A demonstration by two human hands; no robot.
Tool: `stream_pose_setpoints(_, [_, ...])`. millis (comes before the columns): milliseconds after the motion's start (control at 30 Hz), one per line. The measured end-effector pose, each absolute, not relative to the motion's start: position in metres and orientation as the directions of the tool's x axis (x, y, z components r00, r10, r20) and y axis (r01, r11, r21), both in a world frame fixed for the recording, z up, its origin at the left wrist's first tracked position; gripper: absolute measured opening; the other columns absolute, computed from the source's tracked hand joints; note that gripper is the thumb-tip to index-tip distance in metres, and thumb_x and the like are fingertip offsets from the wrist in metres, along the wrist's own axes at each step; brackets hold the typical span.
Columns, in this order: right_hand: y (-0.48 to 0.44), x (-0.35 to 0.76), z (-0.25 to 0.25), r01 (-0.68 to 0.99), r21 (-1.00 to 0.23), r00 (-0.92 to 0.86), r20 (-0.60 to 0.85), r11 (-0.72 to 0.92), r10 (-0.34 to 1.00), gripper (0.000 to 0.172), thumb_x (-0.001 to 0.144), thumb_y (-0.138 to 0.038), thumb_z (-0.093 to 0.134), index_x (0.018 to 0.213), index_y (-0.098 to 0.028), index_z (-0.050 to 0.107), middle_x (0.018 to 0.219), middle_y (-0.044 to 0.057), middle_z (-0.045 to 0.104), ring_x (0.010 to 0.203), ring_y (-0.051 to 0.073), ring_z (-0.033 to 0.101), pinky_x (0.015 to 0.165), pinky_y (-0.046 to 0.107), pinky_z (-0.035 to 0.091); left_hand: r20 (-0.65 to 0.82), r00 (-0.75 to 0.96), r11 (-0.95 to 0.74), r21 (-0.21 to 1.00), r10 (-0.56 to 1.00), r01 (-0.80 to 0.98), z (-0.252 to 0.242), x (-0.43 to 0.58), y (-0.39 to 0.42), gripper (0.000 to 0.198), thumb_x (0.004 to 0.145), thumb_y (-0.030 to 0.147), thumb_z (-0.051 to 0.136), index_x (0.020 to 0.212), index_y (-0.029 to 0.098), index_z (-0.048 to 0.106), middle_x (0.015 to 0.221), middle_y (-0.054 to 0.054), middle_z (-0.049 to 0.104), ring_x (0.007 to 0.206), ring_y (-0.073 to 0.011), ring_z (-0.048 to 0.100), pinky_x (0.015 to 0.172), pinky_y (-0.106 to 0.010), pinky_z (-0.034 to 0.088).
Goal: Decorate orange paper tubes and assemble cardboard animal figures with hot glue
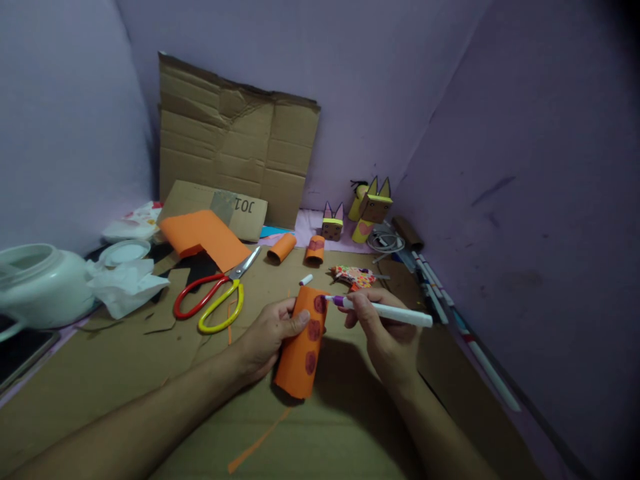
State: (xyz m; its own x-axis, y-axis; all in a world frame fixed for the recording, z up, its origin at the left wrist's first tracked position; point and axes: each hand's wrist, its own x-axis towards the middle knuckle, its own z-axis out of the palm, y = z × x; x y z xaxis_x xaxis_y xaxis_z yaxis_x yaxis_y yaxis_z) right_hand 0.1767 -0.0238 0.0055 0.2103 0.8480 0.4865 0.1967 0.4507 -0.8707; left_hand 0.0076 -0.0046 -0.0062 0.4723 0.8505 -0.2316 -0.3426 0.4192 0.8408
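My left hand [270,333] is wrapped round an orange paper tube [301,353] that carries three dark red spots along its side. The tube stands tilted on the cardboard floor [125,373]. My right hand [383,327] grips a white marker with a purple tip [385,310]. The tip touches the topmost spot near the tube's upper end. The marker's white cap [306,279] lies just beyond the tube.
Red-and-yellow scissors [215,297] lie to the left, beside an orange paper sheet [205,237]. Two small orange tubes [297,248] and paper animal figures [373,207] stand at the back. A white jar [40,283], tissue [125,283] and leaning cardboard [235,143] are on the left.
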Motion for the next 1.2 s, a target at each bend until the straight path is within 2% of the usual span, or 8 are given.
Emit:
stream_pose_setpoints(233, [-0.0191,0.1793,0.0066,0.025,-0.884,0.326,0.448,0.467,0.832,0.02,0.086,-0.034,0.06,0.074,-0.019,0.065,0.053,-0.002,0.064,0.052,0.014,0.062,0.053,0.025,0.047,-0.273,0.471,0.488,0.76,0.839,-0.429,-0.0012,0.0052,-0.0023,0.029,0.072,0.03,0.071,0.092,0.013,0.059,0.077,-0.01,0.069,0.064,-0.0224,0.065,0.064,-0.036,0.051])
stream_pose_setpoints(333, [-0.0178,0.1801,0.006,0.01,-0.888,0.34,0.436,0.46,0.833,0.02,0.086,-0.035,0.06,0.075,-0.018,0.064,0.056,-0.001,0.066,0.054,0.015,0.063,0.056,0.027,0.047,-0.313,0.447,0.513,0.729,0.838,-0.453,0.0012,0.0045,-0.0013,0.022,0.077,0.022,0.063,0.096,0.012,0.058,0.078,-0.011,0.069,0.066,-0.0236,0.065,0.066,-0.038,0.051])
stream_pose_setpoints(467, [-0.0176,0.1797,0.0038,0.041,-0.885,0.309,0.453,0.464,0.837,0.023,0.086,-0.037,0.06,0.074,-0.018,0.064,0.052,-0.001,0.064,0.053,0.016,0.064,0.055,0.028,0.049,-0.363,0.374,0.515,0.699,0.853,-0.496,0.0012,0.005,0.0001,0.022,0.077,0.014,0.062,0.098,0.012,0.062,0.075,-0.007,0.066,0.066,-0.0184,0.062,0.064,-0.032,0.05])
stream_pose_setpoints(600, [-0.0198,0.1782,0.0033,0.134,-0.886,0.23,0.464,0.445,0.855,0.023,0.087,-0.038,0.06,0.074,-0.019,0.066,0.053,-0.001,0.064,0.051,0.015,0.062,0.052,0.027,0.048,-0.313,0.387,0.483,0.718,0.867,-0.501,-0.0014,0.006,0.001,0.021,0.071,0.017,0.072,0.09,0.011,0.067,0.07,-0.003,0.064,0.062,-0.0137,0.056,0.062,-0.026,0.045])
stream_pose_setpoints(733, [-0.0216,0.1778,0.0014,0.261,-0.859,0.169,0.49,0.441,0.855,0.023,0.086,-0.039,0.06,0.076,-0.02,0.068,0.055,0.0,0.065,0.052,0.015,0.06,0.054,0.027,0.047,-0.252,0.416,0.452,0.736,0.874,-0.505,-0.0037,0.0066,0.0,0.025,0.068,0.021,0.077,0.091,0.013,0.069,0.073,-0.003,0.065,0.063,-0.0123,0.054,0.063,-0.025,0.043])
stream_pose_setpoints(967, [-0.0215,0.1792,0.0011,0.353,-0.799,0.048,0.534,0.486,0.844,0.023,0.088,-0.036,0.057,0.075,-0.02,0.067,0.055,0.0,0.063,0.051,0.014,0.058,0.05,0.024,0.042,-0.256,0.403,0.45,0.724,0.879,-0.522,-0.0051,0.0073,0.0001,0.035,0.058,0.026,0.085,0.087,0.013,0.071,0.071,-0.001,0.065,0.064,-0.0109,0.053,0.062,-0.022,0.041])
stream_pose_setpoints(1200, [-0.0233,0.1782,0.0,0.354,-0.79,0.049,0.551,0.501,0.833,0.024,0.088,-0.035,0.057,0.072,-0.021,0.066,0.053,-0.001,0.062,0.049,0.013,0.056,0.049,0.024,0.042,-0.238,0.397,0.428,0.746,0.887,-0.511,-0.0045,0.007,-0.0003,0.035,0.058,0.028,0.085,0.087,0.014,0.071,0.07,-0.001,0.064,0.064,-0.0106,0.053,0.062,-0.022,0.041])
